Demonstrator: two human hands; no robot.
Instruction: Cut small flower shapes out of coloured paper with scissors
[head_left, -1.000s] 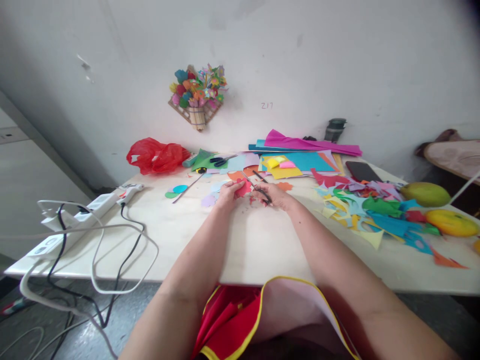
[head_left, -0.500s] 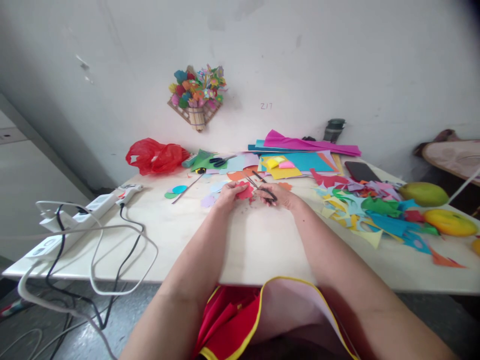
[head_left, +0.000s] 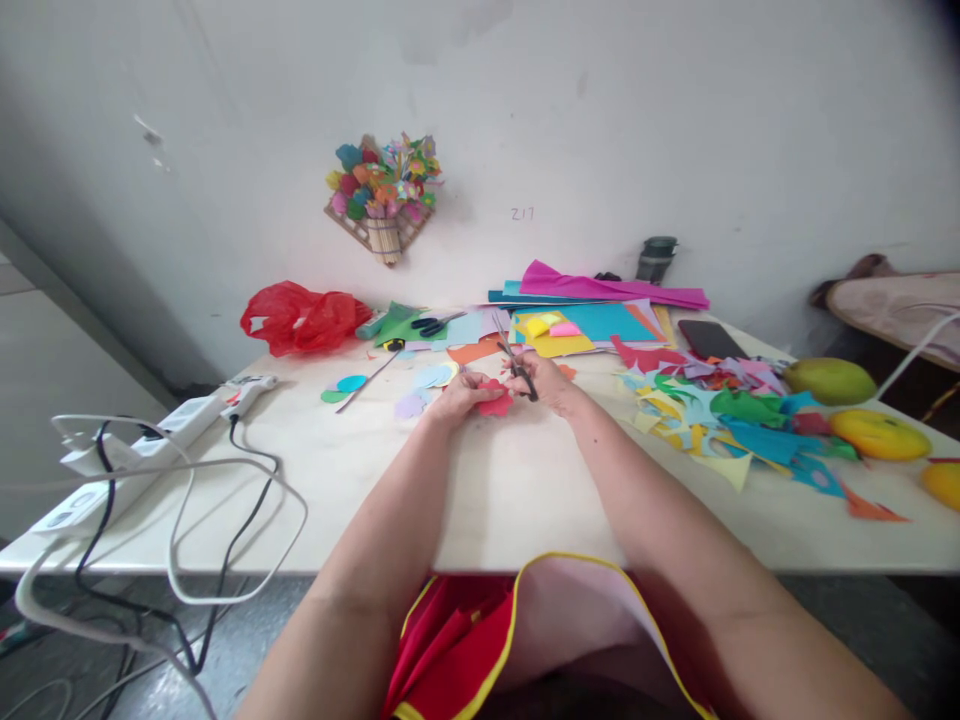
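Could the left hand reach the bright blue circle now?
Probably yes: between the left hand and bright blue circle lie just paper pieces and a thin strip, though the hand holds red paper.

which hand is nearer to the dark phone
Right. The right hand, holding the scissors, is left of the phone and closer to the person; the left hand, holding red paper, is farther left.

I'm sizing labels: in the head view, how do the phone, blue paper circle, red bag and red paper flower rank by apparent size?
Largest to smallest:
1. Red bag
2. Phone
3. Red paper flower
4. Blue paper circle
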